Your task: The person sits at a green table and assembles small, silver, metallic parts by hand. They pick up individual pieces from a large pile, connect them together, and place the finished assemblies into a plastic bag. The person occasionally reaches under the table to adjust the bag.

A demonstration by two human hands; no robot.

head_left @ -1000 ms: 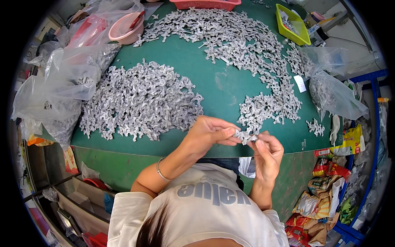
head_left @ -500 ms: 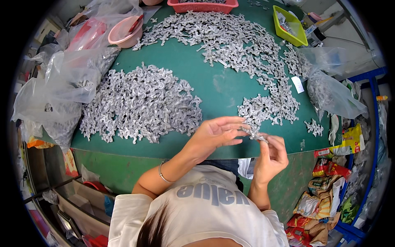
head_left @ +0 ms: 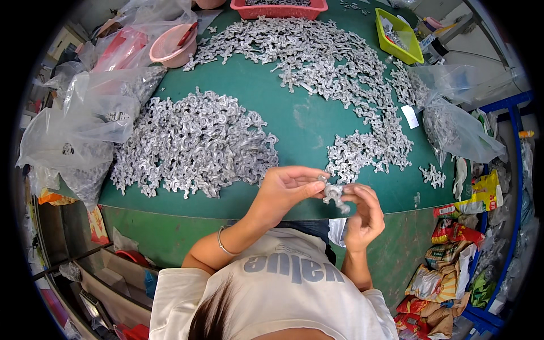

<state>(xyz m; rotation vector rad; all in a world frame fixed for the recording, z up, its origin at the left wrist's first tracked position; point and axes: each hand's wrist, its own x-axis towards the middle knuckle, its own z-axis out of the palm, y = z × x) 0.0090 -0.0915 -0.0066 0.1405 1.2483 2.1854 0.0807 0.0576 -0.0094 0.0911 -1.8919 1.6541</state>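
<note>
I'm watching left hand (head_left: 285,193) pinching one knobbly silver metal piece (head_left: 334,195); right hand (head_left: 365,214) curling alongside, grip unclear; silver metal heaps (head_left: 192,144) lying loose on green desk (head_left: 266,93).

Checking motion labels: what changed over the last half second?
The grey metal piece shifted left and slightly toward the person, and turned. The left hand and right hand moved left too; the left pinches it, the right's contact is unclear. Left heap and right heap stayed put.
</note>
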